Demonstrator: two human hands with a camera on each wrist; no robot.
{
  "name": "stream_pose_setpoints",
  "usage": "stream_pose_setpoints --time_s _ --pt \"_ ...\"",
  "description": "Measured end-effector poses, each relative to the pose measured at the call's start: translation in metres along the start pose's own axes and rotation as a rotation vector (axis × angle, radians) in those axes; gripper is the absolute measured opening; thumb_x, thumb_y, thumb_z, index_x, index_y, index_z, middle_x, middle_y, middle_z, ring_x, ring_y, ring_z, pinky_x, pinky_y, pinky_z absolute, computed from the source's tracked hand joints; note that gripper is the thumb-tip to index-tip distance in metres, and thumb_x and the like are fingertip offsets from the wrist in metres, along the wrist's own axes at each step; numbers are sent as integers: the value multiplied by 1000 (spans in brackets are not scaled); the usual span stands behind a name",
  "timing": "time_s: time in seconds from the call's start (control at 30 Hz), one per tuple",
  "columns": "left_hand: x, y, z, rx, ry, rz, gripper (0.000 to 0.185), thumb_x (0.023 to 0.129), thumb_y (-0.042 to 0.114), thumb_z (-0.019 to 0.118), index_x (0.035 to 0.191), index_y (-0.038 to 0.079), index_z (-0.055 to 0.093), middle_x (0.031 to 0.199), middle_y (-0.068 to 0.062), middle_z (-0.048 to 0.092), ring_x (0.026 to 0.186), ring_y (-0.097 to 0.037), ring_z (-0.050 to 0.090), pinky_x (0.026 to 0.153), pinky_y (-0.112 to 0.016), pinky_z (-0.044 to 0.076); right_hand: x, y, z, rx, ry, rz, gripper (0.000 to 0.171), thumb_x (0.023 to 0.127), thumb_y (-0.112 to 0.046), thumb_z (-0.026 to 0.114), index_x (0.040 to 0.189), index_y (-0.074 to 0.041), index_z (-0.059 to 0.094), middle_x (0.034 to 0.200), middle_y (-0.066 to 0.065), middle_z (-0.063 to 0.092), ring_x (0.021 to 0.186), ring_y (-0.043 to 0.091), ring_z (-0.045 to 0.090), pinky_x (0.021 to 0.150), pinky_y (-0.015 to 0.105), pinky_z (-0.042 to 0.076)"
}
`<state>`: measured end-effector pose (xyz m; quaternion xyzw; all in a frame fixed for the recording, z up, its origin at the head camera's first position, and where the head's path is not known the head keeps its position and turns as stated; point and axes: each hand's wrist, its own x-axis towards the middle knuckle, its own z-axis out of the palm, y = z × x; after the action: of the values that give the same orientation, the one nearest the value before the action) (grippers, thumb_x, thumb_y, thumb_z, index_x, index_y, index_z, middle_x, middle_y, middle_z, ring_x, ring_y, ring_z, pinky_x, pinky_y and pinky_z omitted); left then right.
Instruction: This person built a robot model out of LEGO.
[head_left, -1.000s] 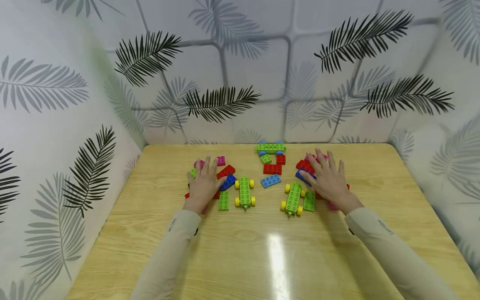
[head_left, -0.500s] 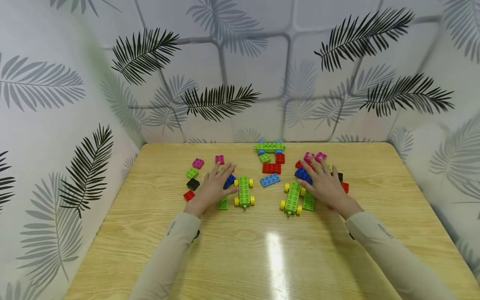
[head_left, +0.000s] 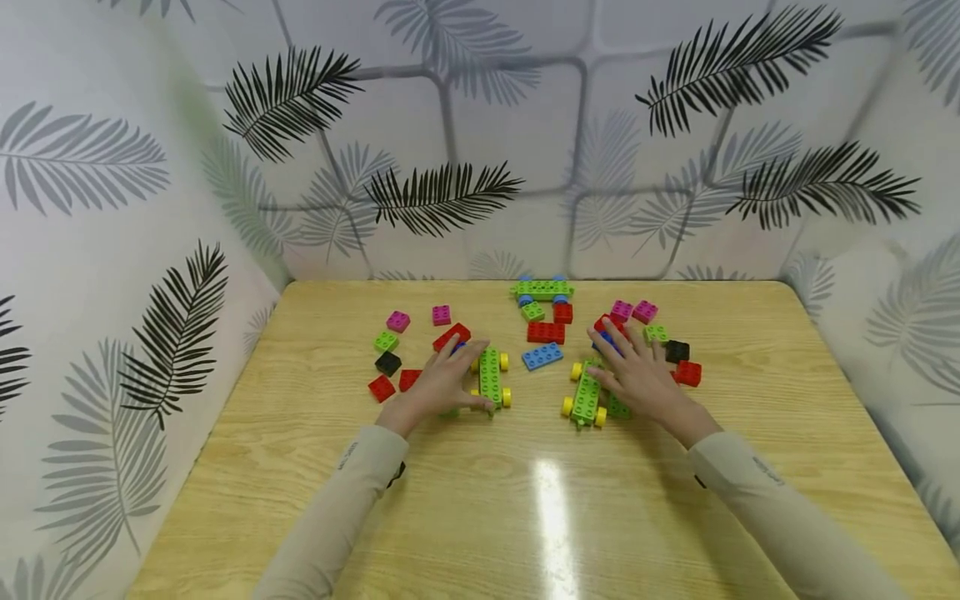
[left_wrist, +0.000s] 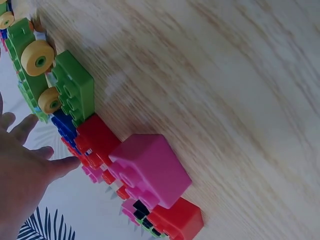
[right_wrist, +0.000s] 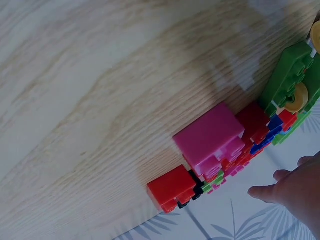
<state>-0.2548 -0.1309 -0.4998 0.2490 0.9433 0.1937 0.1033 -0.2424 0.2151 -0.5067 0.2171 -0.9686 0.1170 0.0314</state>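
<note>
In the head view my left hand (head_left: 437, 386) reaches over the left green wheeled base (head_left: 490, 377) with yellow wheels. Its thumb lies near the base's front end and its fingers near the back end, spread apart. Dark blue and green bricks are partly hidden beneath this hand. My right hand (head_left: 647, 379), fingers extended, hovers beside the right green wheeled base (head_left: 585, 398). Under its fingertips show a red brick (head_left: 609, 323) and a dark blue brick (head_left: 604, 342). The right wrist view has the right hand (right_wrist: 295, 192) apart from the pink brick (right_wrist: 212, 137). Neither hand grips anything.
Between the hands lie a light blue brick (head_left: 542, 356) and a long red brick (head_left: 546, 332). A third green base (head_left: 543, 290) with blue wheels stands at the table's back edge. Small bricks, including a left black one (head_left: 387, 363) and a right black one (head_left: 677, 351), lie on the outer sides.
My left hand has moved right from the left-hand bricks to the left wheeled base, uncovering pink, green, black and red bricks. My right hand has shifted slightly left toward the right base.
</note>
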Motion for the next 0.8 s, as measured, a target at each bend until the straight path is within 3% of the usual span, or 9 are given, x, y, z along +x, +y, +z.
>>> stream_pose_setpoints --time_s 0.33,0.8 --pt "0 4 2 33 -36 -24 104 74 54 77 154 19 23 157 -3 27 147 -32 1 111 -62 11 -1 -4 10 16 14 -24 66 100 -46 46 154 -16 22 159 15 16 142 44 14 106 71 9" --pt "-3 8 3 74 -70 -39 98 75 57 74 152 17 29 155 -2 29 147 -29 -3 114 -56 9 -3 -14 18 61 -18 -22 67 100 -47 45 155 -18 21 159 13 15 143 43 12 106 71 7"
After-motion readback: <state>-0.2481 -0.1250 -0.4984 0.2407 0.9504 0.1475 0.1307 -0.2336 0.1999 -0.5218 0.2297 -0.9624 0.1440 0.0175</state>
